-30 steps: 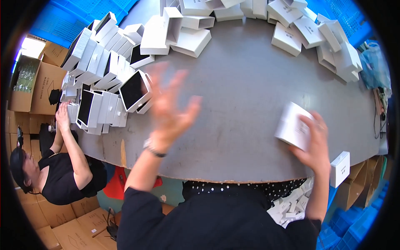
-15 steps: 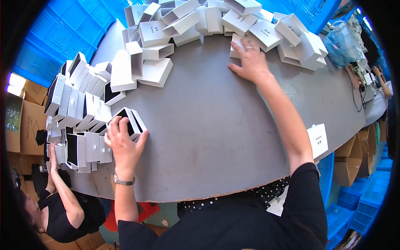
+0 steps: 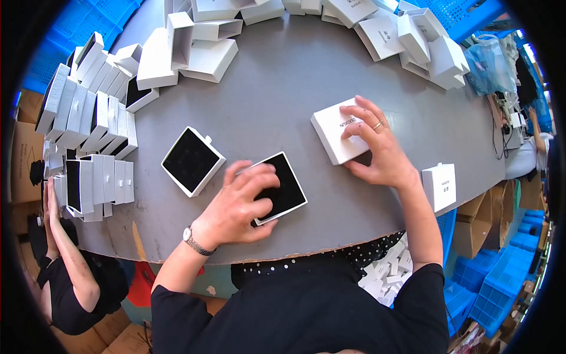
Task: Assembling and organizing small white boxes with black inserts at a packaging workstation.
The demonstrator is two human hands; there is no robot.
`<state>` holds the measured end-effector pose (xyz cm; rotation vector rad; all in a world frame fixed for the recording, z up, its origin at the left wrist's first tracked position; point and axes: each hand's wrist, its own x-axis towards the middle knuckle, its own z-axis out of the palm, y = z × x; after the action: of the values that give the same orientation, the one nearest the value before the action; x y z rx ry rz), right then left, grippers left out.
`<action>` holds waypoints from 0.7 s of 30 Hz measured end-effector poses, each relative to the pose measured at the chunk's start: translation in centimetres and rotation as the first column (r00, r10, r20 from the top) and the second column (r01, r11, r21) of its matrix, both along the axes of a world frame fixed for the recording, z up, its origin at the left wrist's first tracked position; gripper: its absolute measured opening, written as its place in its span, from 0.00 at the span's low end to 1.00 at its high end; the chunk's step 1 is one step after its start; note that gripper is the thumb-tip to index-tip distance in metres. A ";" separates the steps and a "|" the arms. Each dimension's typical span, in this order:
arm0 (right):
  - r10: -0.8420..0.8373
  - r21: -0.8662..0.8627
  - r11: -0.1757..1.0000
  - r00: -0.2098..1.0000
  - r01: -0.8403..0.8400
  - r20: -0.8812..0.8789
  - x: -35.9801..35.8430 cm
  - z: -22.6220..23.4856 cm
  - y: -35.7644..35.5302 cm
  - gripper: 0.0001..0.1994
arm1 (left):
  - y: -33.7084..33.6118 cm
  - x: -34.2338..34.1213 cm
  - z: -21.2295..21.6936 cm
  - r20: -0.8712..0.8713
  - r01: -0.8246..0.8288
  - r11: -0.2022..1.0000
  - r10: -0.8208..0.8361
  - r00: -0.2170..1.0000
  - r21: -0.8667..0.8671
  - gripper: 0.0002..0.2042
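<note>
Grey table (image 3: 283, 88), left hand (image 3: 239, 203) gripping black-lined tray (image 3: 283, 186), right hand (image 3: 377, 147) fingers spread on white lid (image 3: 339, 133) beside it.

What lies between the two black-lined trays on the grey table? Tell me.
In the head view, only bare grey table lies between the left tray and the tray under the left hand.

Grey table (image 3: 283, 94): two black-lined trays (image 3: 192, 160) near centre, white sleeve (image 3: 337, 131) at 2 o'clock, white boxes (image 3: 88, 118) piled 9 to 1.
</note>
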<state>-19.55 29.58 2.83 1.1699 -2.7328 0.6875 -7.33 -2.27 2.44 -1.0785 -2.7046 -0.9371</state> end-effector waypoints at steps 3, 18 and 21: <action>0.076 0.024 0.997 0.989 -0.079 0.124 1.5 1.3 0.3 0.23 | -0.1 0.8 -0.4 0.006 -0.166 0.986 0.166 0.986 0.005 0.16; 0.288 -0.152 0.953 0.941 -0.262 0.180 5.3 -0.1 -0.9 0.24 | 1.8 -0.1 -2.1 0.140 -0.247 0.956 0.226 0.964 0.157 0.22; 0.298 -0.196 0.945 0.936 -0.262 0.186 5.4 0.0 -0.9 0.24 | 1.8 -0.4 -1.6 0.154 -0.203 0.973 0.185 0.971 0.113 0.21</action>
<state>-14.17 28.64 2.78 1.5445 -2.6256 1.1160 -7.78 -0.49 0.82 -0.7329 -2.7528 -1.1738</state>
